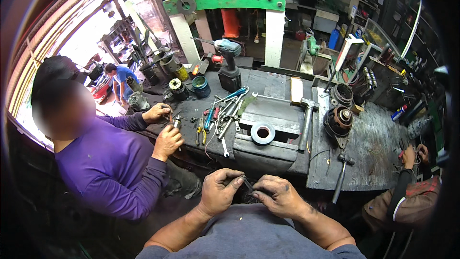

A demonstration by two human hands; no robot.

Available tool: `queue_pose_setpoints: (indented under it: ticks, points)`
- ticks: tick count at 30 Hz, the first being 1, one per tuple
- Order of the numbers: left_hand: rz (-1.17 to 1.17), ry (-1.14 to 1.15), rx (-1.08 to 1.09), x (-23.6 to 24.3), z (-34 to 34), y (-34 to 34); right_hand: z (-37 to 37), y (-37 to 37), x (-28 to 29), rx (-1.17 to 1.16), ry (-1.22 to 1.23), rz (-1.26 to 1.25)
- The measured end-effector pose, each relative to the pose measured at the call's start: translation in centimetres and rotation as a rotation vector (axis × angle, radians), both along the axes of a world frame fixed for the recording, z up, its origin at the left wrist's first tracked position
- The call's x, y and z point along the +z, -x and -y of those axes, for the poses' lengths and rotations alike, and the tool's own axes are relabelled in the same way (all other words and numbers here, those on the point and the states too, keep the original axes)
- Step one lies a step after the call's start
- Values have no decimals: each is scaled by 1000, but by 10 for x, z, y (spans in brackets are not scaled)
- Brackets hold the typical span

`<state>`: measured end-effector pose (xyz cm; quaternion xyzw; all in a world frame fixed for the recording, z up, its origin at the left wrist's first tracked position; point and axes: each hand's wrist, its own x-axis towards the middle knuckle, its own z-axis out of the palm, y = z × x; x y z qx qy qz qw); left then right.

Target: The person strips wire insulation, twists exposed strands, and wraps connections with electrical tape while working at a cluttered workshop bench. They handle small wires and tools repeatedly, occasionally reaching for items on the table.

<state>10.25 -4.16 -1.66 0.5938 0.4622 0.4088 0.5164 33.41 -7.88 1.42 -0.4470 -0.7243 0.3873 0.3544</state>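
Observation:
In front of my body, just off the bench's near edge, my left hand point(219, 193) pinches one end of a thin dark strip point(247, 182) between thumb and fingertips. My right hand point(279, 196) is closed at its other end, thumb pressed toward the curled fingers. What the strip is made of cannot be made out. Ahead of both hands, a roll of dark tape point(262, 142) lies flat on the large metal vise point(268, 155). To its right rests a long-handled hammer point(305, 129).
Wrenches and screwdrivers point(225, 115) are heaped left of the vise, before a cordless drill point(230, 64). A person in purple point(108, 163) handles a small part at left. Motor parts point(339, 122) and another hammer point(341, 177) lie right, near another worker's hand point(408, 157).

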Motion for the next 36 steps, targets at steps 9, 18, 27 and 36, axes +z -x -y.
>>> queue_pose_setpoints:
  ticks: [9,18,27,36]
  points:
    - [-175,-213,-140,6,15,-10,3,9,-13,-137,63,-54]
    - [301,652,-310,1,-11,2,1,-4,-17,-68,-123,-24]
    - [-31,269,-197,7,-6,-2,-2,-2,-16,-124,-17,106]
    - [-33,121,-14,4,-4,-11,-5,3,-4,-103,-162,145]
